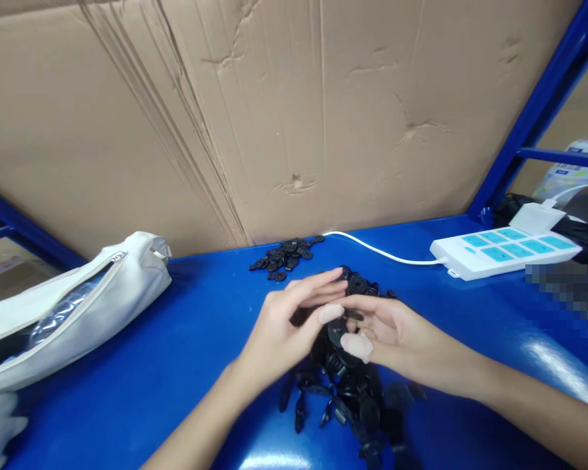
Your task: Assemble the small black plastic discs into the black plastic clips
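Note:
My left hand (pixel 294 320) and my right hand (pixel 385 326) meet over a heap of small black plastic parts (pixel 345 385) on the blue tabletop. Between my thumbs sits one black round part (pixel 338 333) with a disc-like face; its exact kind I cannot make out. Both hands are closed around it, fingers curled, with pale coverings on the thumb tips. More of the heap shows behind my fingers, and some pieces are hidden under my palms. A smaller pile of similar black parts (pixel 289 254) lies farther back, near the cardboard.
A white power strip (pixel 504 251) with blue sockets stands at the right, its white cable (pixel 377 253) running to the back edge. An unzipped white pouch (pixel 78 313) lies at the left. Large cardboard (pixel 284 117) closes off the back, between blue frame posts (pixel 529 117).

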`<state>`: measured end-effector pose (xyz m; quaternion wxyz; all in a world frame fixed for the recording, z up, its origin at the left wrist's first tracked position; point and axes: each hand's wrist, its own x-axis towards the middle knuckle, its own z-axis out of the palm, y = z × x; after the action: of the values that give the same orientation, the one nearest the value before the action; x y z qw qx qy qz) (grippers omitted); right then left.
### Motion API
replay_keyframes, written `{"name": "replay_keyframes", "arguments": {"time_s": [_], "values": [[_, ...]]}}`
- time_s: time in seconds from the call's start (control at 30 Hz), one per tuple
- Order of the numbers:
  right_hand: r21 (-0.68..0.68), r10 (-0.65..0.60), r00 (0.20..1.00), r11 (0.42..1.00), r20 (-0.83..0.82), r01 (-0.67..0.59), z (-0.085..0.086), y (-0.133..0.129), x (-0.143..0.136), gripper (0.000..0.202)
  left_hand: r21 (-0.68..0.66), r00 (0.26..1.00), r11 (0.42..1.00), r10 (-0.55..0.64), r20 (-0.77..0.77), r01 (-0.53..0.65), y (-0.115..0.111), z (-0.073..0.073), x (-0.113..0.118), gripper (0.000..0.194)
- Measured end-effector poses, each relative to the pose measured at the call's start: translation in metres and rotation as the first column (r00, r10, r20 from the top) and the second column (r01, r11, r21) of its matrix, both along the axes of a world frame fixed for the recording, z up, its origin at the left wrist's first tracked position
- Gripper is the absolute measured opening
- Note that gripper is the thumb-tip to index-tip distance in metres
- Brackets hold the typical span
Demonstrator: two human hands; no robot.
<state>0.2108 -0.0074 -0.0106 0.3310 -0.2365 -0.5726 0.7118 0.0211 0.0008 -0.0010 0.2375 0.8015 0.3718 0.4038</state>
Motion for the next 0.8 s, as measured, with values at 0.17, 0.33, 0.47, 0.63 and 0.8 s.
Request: {"name": "replay_keyframes", "arguments": {"time_s": [0.17, 0.33, 0.47, 0.63, 0.8], "values": [[0.231, -0.309, 0.944, 0.933, 0.116, 0.277, -0.002, 0.011, 0.008, 0.04, 0.007, 0.919, 0.941, 0.332, -0.212, -0.338, 0.046, 0.002, -0.065, 0.042], [0.584, -0.528, 0.837, 0.728, 0.144, 0.359, 0.001, 0.007, 0.012, 0.031, 0.057, 0.834, 0.92, 0.377, -0.402, -0.389, 0.066, -0.016, -0.098, 0.031], [0.68, -0.555, 0.812, 0.666, 0.177, 0.307, 0.006, -0.002, 0.011, 0.025, 0.058, 0.815, 0.946, 0.304, -0.494, -0.318, 0.066, -0.025, -0.089, 0.03], [0.716, -0.562, 0.805, 0.64, 0.189, 0.279, 0.002, -0.003, 0.008, 0.022, 0.049, 0.793, 0.95, 0.286, -0.538, -0.309, 0.067, -0.029, -0.084, 0.024], [0.736, -0.579, 0.789, 0.623, 0.205, 0.265, -0.001, 0.003, 0.01, 0.019, 0.048, 0.807, 0.954, 0.275, -0.522, -0.295, 0.066, -0.027, -0.086, 0.017]]}}
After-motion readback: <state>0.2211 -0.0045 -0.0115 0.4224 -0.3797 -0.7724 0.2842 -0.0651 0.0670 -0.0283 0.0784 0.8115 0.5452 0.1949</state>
